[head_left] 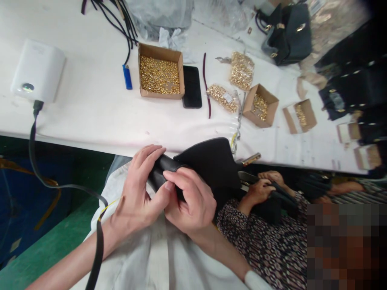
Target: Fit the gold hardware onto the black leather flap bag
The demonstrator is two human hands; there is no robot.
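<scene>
Both of my hands are at a black leather bag (pixel 211 163) over my lap, by the table's front edge. My left hand (pixel 142 189) wraps round the bag's left side, its fingers over the top and its thumb pressed toward my other hand. My right hand (pixel 192 199) is closed on the bag's near edge, with thumb and index finger pinched together. Whatever small part may lie between those fingertips is hidden. The bag's wide flap spreads to the right, its far edge touching the table.
On the white table (pixel 90 108) are a box of gold studs (pixel 160 74), a phone (pixel 192 86), a blue lighter (pixel 127 76), a white power bank (pixel 39 70) and bagged gold pieces (pixel 242 70). A cable (pixel 69 186) hangs over my left arm. At right, a co-worker's hands (pixel 263 187) hold black material.
</scene>
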